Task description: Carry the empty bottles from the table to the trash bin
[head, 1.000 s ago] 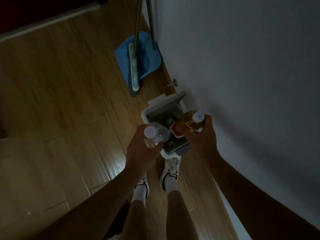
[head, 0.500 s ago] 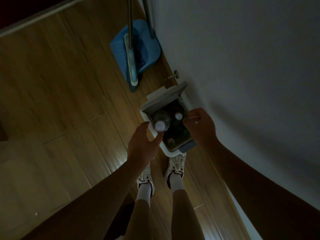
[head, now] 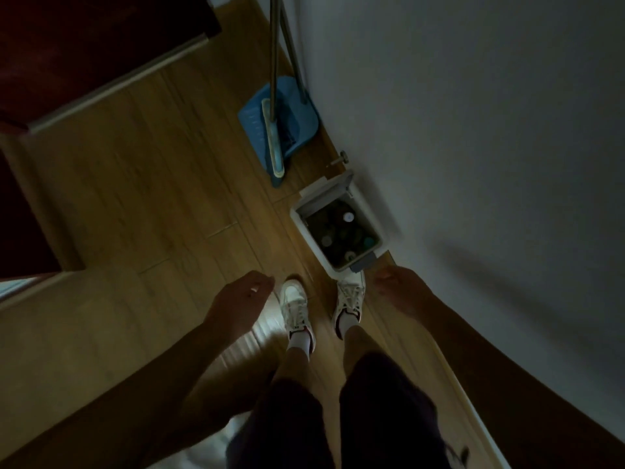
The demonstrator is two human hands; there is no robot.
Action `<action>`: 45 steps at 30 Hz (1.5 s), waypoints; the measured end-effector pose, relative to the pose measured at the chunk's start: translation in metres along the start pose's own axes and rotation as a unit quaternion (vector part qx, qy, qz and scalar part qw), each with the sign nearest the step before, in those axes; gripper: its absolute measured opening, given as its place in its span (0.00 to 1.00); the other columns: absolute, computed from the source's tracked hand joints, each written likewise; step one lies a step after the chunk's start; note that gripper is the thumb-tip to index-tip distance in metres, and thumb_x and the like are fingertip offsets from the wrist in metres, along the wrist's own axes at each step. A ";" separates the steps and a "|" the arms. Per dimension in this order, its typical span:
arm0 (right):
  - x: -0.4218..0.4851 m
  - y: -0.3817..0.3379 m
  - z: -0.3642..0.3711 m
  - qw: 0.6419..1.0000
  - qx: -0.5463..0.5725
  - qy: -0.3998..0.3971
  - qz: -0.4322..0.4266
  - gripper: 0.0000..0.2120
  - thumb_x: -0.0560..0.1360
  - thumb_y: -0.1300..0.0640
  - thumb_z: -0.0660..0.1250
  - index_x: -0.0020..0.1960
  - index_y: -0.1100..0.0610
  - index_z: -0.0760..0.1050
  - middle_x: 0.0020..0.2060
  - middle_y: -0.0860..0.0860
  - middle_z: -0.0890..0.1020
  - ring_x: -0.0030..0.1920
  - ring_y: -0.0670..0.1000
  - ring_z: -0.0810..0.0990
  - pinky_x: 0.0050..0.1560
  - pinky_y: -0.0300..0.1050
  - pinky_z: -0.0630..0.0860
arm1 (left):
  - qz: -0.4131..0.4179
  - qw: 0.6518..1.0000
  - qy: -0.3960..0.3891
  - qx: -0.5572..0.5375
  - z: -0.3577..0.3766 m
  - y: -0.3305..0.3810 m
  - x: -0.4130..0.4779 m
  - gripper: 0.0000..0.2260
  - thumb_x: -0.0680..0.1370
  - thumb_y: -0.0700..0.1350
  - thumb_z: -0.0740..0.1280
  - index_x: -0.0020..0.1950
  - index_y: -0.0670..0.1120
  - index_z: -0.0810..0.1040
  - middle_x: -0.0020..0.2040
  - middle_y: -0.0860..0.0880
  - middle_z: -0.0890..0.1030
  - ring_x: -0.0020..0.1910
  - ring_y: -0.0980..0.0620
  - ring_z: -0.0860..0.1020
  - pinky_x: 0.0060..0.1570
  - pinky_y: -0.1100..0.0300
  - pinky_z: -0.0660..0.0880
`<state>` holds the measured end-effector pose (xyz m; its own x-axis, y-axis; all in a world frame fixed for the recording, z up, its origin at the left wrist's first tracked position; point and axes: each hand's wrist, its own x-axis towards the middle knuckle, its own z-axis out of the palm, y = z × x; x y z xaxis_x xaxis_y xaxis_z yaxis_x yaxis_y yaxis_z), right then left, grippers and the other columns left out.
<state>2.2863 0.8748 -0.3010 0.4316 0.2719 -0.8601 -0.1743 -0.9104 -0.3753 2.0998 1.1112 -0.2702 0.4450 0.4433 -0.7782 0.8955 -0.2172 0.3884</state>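
bottles (head: 348, 217) in open trash bin (head: 300, 215), left hand (head: 244, 296), right hand (head: 402, 288) relaxed

**Glossy wood, smooth plastic**

The floor (head: 135, 231) is wood-grain plank with a glossy sheen. The trash bin (head: 306, 228) looks like smooth white plastic, the dustpan (head: 299, 120) blue plastic, the long pole (head: 274, 55) dull metal. The wall (head: 473, 130) is matt paint.

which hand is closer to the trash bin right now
The right hand, just beside the trash bin's near corner by the wall. The left hand hangs farther away, on the far side of the left shoe.
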 end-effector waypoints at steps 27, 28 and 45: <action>-0.405 0.127 0.167 0.780 0.497 0.361 0.121 0.06 0.78 0.58 0.66 0.45 0.50 0.78 0.44 0.55 0.86 0.42 0.52 0.85 0.43 0.43 0.77 | 0.299 0.911 -0.178 0.222 -0.038 0.105 -0.195 0.12 0.82 0.57 0.61 0.51 0.52 0.81 0.49 0.49 0.84 0.51 0.47 0.82 0.55 0.47 0.77; -0.415 0.140 0.185 0.758 0.521 0.369 0.135 0.05 0.78 0.58 0.66 0.45 0.50 0.79 0.44 0.55 0.86 0.43 0.53 0.85 0.43 0.42 0.77 | 0.311 0.897 -0.192 0.249 -0.025 0.112 -0.202 0.13 0.81 0.59 0.61 0.51 0.53 0.81 0.50 0.50 0.84 0.52 0.49 0.81 0.56 0.48 0.77; -0.526 0.319 0.334 0.555 0.688 0.389 0.260 0.03 0.81 0.52 0.63 0.52 0.50 0.75 0.47 0.51 0.82 0.48 0.49 0.82 0.42 0.39 0.76 | 0.433 0.727 -0.275 0.457 0.262 0.175 -0.347 0.13 0.79 0.56 0.62 0.45 0.50 0.82 0.44 0.49 0.85 0.44 0.46 0.83 0.49 0.49 0.78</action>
<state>1.7080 0.5456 -0.0833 0.1639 -0.6201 -0.7672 -0.7348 0.4421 -0.5143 2.1027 0.6916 -0.0623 0.5526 -0.5636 -0.6140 -0.2050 -0.8060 0.5554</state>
